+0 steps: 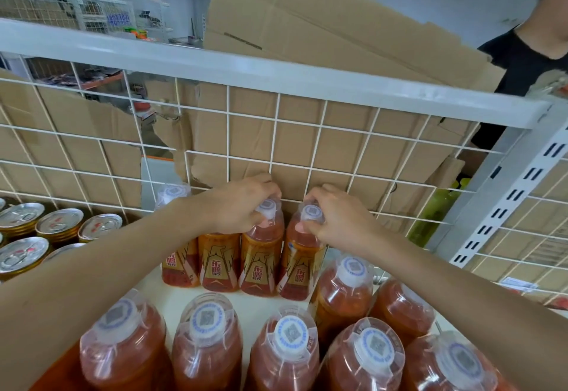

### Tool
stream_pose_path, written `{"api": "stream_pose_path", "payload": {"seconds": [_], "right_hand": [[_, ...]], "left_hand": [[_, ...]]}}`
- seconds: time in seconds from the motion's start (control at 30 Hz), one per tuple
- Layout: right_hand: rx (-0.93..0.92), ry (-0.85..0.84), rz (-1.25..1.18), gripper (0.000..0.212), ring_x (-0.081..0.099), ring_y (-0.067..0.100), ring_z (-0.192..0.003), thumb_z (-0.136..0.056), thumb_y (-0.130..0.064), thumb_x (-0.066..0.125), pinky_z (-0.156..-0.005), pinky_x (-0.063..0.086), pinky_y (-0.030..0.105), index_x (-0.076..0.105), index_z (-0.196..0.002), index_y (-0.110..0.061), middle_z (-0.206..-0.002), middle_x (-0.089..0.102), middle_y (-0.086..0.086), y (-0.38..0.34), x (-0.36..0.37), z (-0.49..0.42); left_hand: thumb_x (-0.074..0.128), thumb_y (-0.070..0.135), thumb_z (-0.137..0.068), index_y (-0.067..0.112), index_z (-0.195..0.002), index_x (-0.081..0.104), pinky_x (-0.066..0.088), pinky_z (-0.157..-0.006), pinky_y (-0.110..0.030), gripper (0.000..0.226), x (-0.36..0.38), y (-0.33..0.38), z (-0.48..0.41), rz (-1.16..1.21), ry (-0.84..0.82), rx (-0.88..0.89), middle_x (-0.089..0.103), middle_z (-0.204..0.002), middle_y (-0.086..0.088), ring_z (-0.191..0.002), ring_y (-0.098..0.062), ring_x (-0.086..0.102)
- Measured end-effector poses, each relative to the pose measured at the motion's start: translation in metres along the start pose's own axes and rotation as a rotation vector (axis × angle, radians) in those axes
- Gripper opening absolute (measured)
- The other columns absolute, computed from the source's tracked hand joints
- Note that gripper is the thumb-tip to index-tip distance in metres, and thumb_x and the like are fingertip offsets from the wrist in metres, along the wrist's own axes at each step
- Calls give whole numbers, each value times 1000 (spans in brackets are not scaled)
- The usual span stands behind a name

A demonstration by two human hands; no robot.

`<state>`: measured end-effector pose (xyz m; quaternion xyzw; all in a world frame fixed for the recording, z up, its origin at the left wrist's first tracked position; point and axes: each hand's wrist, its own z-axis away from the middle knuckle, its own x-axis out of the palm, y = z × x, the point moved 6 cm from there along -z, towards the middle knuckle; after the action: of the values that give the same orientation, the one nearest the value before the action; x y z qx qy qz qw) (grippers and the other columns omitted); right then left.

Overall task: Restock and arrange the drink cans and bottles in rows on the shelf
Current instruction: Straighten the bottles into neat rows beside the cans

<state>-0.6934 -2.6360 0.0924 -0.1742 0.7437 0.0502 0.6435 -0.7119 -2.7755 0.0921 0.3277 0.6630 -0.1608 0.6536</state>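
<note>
My left hand (239, 206) pinches one bottle (261, 255) by its cap (266, 209) and my right hand (341, 221) pinches the next bottle (299, 264) the same way, both in the back row by the wire wall (319, 132); they look full, heavy and slippery, so I think the hard caps are best to hold.

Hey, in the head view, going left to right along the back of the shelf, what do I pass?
Cans, leftmost back bottle, left hand gripping the cap of the third bottle, right hand gripping the cap of the fourth bottle, grey slotted upright.
</note>
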Motion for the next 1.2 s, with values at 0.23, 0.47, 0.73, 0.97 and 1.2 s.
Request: {"api": "stream_pose_path", "payload": {"seconds": [0.23,0.47,0.73,0.97,1.2], "right_hand": [[5,-11,-37,49,53,17,-102,-77,-50,67,-82,41,32,51,-112,-20,-111,53,-2,3,-2,3],[-13,-115,68,57,52,18,-110,-83,-53,59,-83,45,34,42,-127,-21,-125,52,0,-1,-7,8],[15,30,103,64,40,19,-128,-89,-54,48,-103,34,34,26,-143,-26,-146,37,-1,-5,-52,61],[61,309,114,59,43,19,-122,-87,-47,53,-102,29,30,38,-138,-23,-136,45,-2,-5,-89,134],[76,441,39,56,52,27,-117,-84,-41,59,-97,40,38,48,-132,-15,-127,55,5,12,-99,189]], "left_hand": [[62,17,-84,16,-126,49,44,-92,-40,45,2,-1,2,-29,14,-11,46,-116,0,-109,-18,50],[59,23,-86,19,-128,45,46,-89,-41,45,1,2,6,-108,7,-57,43,-122,1,-111,-22,52],[52,38,-91,23,-143,28,31,-105,-33,60,-19,12,29,-273,117,-59,32,-144,3,-133,-16,31],[55,42,-88,24,-141,36,30,-108,-37,59,-51,49,89,-232,314,35,35,-146,7,-134,-15,33],[35,54,-82,14,-133,49,40,-101,-43,65,-61,82,122,-213,366,40,51,-135,-3,-121,-26,51]]}}
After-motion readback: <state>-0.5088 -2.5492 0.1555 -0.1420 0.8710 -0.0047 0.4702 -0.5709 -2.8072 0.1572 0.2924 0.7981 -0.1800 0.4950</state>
